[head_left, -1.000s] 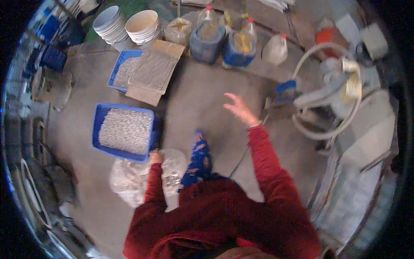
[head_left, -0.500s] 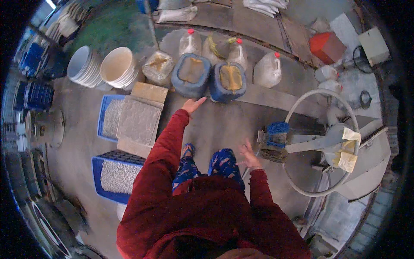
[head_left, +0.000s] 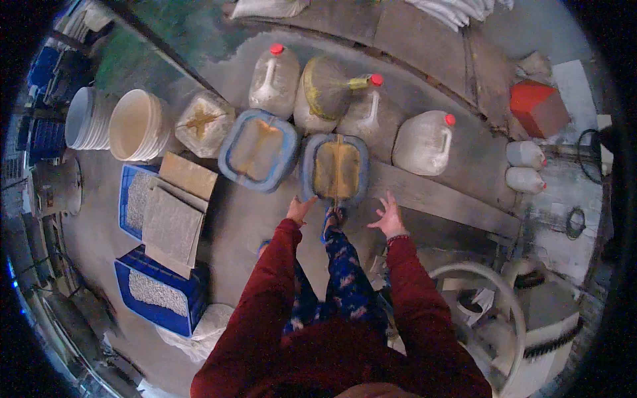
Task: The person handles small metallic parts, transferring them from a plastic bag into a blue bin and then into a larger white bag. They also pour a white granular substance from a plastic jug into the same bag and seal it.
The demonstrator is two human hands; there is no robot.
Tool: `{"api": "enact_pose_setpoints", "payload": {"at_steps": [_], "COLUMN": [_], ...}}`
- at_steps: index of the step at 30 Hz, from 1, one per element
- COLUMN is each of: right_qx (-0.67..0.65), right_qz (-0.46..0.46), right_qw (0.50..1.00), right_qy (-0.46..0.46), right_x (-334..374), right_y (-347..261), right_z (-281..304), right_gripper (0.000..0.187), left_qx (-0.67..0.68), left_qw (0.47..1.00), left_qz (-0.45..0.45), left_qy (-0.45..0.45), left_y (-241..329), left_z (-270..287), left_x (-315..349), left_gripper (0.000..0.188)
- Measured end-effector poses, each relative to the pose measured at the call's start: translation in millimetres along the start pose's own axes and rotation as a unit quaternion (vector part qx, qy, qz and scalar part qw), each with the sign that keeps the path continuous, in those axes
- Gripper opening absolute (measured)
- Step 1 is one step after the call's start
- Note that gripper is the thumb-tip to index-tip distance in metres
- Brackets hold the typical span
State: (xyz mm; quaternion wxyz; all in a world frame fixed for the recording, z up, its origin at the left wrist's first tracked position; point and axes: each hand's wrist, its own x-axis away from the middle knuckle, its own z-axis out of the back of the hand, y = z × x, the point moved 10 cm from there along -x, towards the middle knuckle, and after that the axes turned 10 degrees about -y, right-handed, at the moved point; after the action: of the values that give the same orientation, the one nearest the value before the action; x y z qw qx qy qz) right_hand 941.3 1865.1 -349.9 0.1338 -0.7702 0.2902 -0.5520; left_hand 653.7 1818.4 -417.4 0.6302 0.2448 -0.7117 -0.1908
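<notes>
Both my hands reach forward over the floor, holding nothing. My left hand [head_left: 302, 210], its fingers apart, is just short of a blue plastic drum [head_left: 363, 169] with a rusty brown stain on its square top. To the right of that drum's near edge, my right hand [head_left: 389, 217] is spread open. A second blue drum [head_left: 286, 159], also stained on top, stands to the left. Behind them are white jugs with red caps, one [head_left: 274, 79] upright with its handle facing me. A yellowish funnel [head_left: 326, 89] lies across the jugs. One more capped jug [head_left: 424, 142] stands to the right.
Stacked white buckets [head_left: 137, 126] and a stained white can [head_left: 204, 123] stand at left. Blue crates [head_left: 192, 312] hold small pale pieces; boards [head_left: 174, 222] lean over them. A plank [head_left: 444, 199] runs rightward along the floor. A machine with a large ring [head_left: 517, 312] stands near right.
I have stepped closer to the blue drums. My right hand has moved forward and spread; my left hand is now nearer the right-hand drum. The ring machine has slid to the lower right.
</notes>
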Motion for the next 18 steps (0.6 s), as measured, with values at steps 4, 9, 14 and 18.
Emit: {"api": "enact_pose_setpoints", "payload": {"at_steps": [4,9,14,18], "right_qx": [0.053,0.084,0.029,0.157], "right_qz": [-0.06,-0.054,-0.008,0.054], "right_qw": [0.997,0.995,0.999,0.986], "right_qy": [0.018,0.021,-0.022,0.014], "right_x": [-138.3,-244.6,-255.4,-186.9], "right_y": [5.4,20.4,29.6,-15.3], "right_z": [73.9,111.8,78.5,58.0], "right_gripper": [0.08,0.075,0.07,0.06], "left_qx": [-0.026,0.035,0.116,-0.069], "left_qw": [0.999,0.996,0.984,0.995], "left_qz": [-0.018,-0.086,-0.129,-0.039], "left_qy": [0.026,-0.009,-0.044,0.059], "left_y": [3.4,10.0,38.5,82.6], "left_z": [16.0,43.1,15.7,17.1], "left_x": [-86.2,-164.1,-167.1,-112.2], "left_gripper": [0.081,0.082,0.077,0.073]}}
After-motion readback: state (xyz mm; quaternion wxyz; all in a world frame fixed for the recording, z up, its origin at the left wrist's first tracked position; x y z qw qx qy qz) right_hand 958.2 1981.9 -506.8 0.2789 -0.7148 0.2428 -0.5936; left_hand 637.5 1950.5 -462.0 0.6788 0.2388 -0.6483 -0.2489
